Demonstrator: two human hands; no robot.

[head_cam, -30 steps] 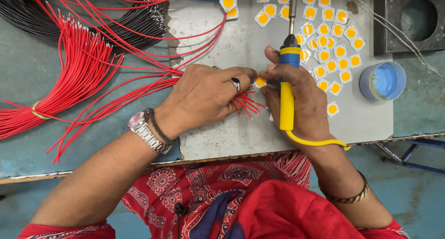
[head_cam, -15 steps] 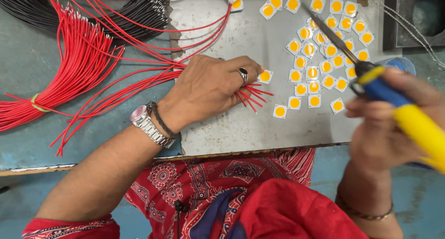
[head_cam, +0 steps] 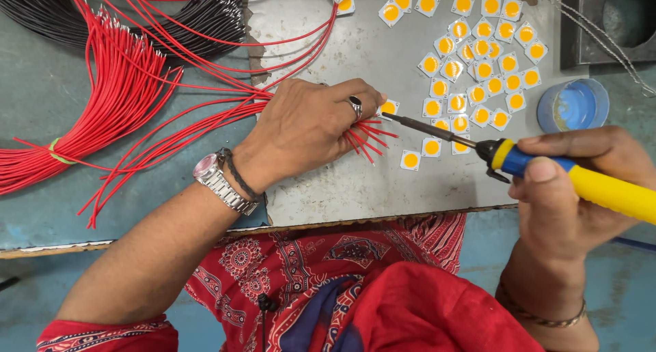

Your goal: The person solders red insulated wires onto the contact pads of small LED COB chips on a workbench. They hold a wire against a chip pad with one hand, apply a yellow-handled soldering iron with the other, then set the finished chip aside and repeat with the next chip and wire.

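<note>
My left hand presses down on a fan of thin red wires, whose stripped ends stick out past my fingers next to a small white square chip with a yellow centre. My right hand grips a soldering iron with a blue and yellow handle. Its metal tip points left and ends just beside the wire ends and that chip. Several more of these yellow-centred chips lie spread over the grey metal plate.
A bundle of red wires tied with a green band lies at the left, black wires behind it. A small round blue tin stands right of the chips. A dark metal block sits at the top right. The table edge runs near my body.
My right hand pulled the soldering iron away to the right and turned it; it now lies nearly level with the tip back at the wire ends. My left hand has stayed on the wires.
</note>
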